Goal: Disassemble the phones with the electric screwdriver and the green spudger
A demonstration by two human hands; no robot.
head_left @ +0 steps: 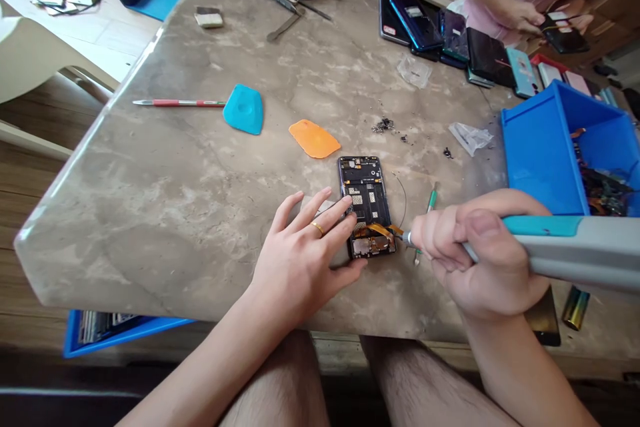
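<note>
A phone (371, 197) with its back off lies on the table in front of me, its inner boards, an orange ribbon cable (379, 229) and a metal plate exposed. My left hand (305, 247) lies spread at its left edge, fingertips touching the frame and thumb by the lower corner. A pale flat piece shows partly under these fingers; its kind is hidden. My right hand (487, 253) is wrapped round a grey and teal electric screwdriver (575, 243). The screwdriver's tip points left at the phone's lower right side; whether it touches is unclear.
Loose screws (384, 125) lie beyond the phone. Nearby are an orange pick (315, 139), a blue pick (243, 109), a pen (180, 103) and a green-handled tool (433, 197). A blue bin (543, 160) of parts stands right; another person's hand (527, 15) holds a phone behind it.
</note>
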